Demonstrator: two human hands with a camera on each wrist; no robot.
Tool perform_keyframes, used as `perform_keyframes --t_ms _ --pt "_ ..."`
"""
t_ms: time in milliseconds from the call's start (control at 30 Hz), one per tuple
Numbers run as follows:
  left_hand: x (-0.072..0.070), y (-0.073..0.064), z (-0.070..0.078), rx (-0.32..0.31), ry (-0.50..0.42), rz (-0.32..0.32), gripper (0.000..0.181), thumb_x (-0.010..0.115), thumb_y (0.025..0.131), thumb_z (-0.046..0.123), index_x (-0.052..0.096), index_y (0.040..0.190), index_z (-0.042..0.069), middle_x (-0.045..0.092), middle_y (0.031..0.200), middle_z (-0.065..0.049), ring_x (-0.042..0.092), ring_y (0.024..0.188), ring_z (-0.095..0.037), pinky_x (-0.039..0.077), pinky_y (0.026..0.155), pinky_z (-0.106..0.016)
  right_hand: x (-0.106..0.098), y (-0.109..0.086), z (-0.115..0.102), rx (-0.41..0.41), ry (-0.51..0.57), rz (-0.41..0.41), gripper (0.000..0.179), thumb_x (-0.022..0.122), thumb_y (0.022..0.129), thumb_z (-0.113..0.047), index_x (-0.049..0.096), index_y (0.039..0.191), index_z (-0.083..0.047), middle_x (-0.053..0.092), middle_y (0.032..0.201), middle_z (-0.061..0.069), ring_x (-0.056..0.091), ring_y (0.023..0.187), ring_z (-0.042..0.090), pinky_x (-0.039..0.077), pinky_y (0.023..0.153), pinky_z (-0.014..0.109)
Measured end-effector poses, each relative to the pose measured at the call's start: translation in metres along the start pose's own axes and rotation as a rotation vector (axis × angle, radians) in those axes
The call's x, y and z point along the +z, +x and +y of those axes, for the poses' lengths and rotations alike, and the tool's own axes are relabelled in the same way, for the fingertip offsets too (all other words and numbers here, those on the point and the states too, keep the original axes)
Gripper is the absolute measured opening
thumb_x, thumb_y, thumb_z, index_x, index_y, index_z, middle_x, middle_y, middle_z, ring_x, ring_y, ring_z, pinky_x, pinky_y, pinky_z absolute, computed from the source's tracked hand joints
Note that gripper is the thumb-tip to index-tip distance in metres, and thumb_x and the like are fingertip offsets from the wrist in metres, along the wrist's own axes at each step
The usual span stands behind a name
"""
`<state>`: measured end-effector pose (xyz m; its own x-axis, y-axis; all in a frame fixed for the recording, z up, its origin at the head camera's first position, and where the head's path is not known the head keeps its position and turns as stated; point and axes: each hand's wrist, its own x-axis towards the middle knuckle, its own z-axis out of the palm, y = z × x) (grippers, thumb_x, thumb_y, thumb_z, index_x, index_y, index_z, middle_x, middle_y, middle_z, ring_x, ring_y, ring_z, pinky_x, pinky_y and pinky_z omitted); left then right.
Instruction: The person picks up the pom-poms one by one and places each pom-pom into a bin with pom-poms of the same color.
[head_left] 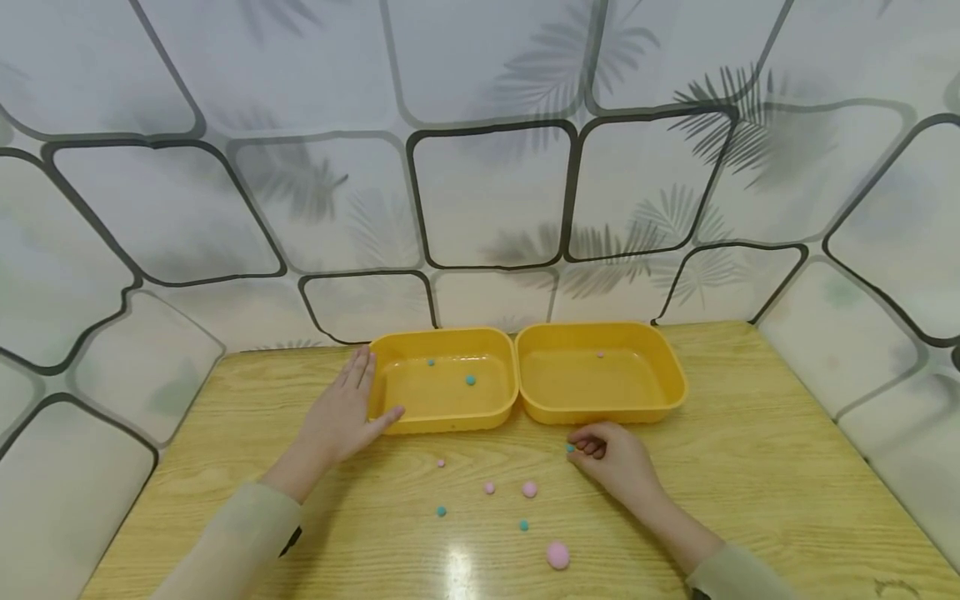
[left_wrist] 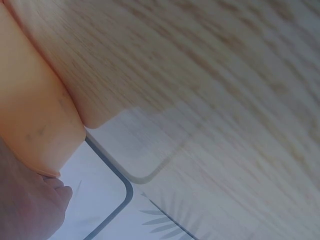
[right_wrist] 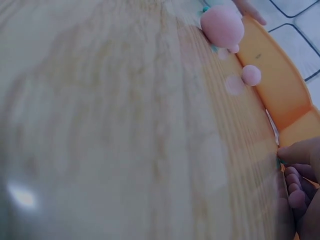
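Observation:
Two yellow plastic trays stand side by side. My left hand (head_left: 341, 417) rests against the left end of the left tray (head_left: 450, 423), fingers straight along its side and thumb over the front corner. In the left wrist view part of that hand (left_wrist: 35, 205) shows beside the tray's wall (left_wrist: 40, 95). My right hand (head_left: 618, 467) pinches a small teal ball (head_left: 570, 448) between thumb and forefinger, just in front of the right tray (head_left: 600, 415). Two teal balls (head_left: 470, 380) lie in the left tray. One small pink ball (head_left: 600, 354) lies in the right tray.
Loose balls lie on the wooden table (head_left: 375, 542) between my arms: a large pink ball (head_left: 557, 556), several smaller pink balls (head_left: 529, 489) and two teal balls (head_left: 441, 511). A patterned wall covering (head_left: 495, 200) rises behind the trays and along both sides.

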<state>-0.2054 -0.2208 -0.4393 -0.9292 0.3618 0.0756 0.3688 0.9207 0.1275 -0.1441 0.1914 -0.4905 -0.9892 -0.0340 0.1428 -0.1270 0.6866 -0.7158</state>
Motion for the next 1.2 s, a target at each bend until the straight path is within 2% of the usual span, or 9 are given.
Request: perform_keyframes --t_ms 267,767,967,1200 --pt "0.000 0.000 0.000 -0.004 -0.006 -0.009 0.101 0.053 0.106 0.060 0.016 0.163 -0.015 0.011 0.174 -0.032 0.014 0.163 -0.047 0.021 0.133 -0.056 0.000 -0.001 -0.003 -0.001 -0.016 -0.004 0.009 0.086 0.087 -0.006 0.082 0.093 -0.011 0.073 0.089 0.001 0.062 0.079 0.006 0.055 0.070 0.018" --pt "0.000 0.000 -0.001 0.003 -0.008 0.002 0.100 0.053 0.105 0.060 0.017 0.162 -0.015 0.013 0.173 -0.033 0.015 0.163 -0.047 0.023 0.133 -0.056 -0.007 -0.002 -0.005 0.019 0.054 -0.040 0.009 0.084 0.088 -0.003 0.081 0.094 -0.009 0.074 0.088 0.001 0.061 0.077 0.004 0.054 0.069 0.018" --pt "-0.003 -0.001 0.001 0.007 -0.008 0.007 0.100 0.051 0.106 0.060 0.019 0.162 -0.016 0.014 0.173 -0.033 0.016 0.163 -0.048 0.024 0.133 -0.056 -0.013 -0.002 -0.011 0.030 0.088 -0.062 0.009 0.083 0.089 -0.003 0.081 0.097 -0.007 0.076 0.090 0.003 0.063 0.078 0.004 0.056 0.071 0.018" --pt "-0.003 -0.001 0.002 0.013 -0.011 0.024 0.099 0.054 0.105 0.058 0.021 0.161 -0.017 0.017 0.172 -0.034 0.019 0.162 -0.049 0.025 0.132 -0.057 -0.019 -0.004 -0.024 0.009 0.120 -0.070 0.010 0.083 0.090 -0.006 0.081 0.100 -0.009 0.077 0.094 0.002 0.064 0.082 0.004 0.057 0.074 0.018"
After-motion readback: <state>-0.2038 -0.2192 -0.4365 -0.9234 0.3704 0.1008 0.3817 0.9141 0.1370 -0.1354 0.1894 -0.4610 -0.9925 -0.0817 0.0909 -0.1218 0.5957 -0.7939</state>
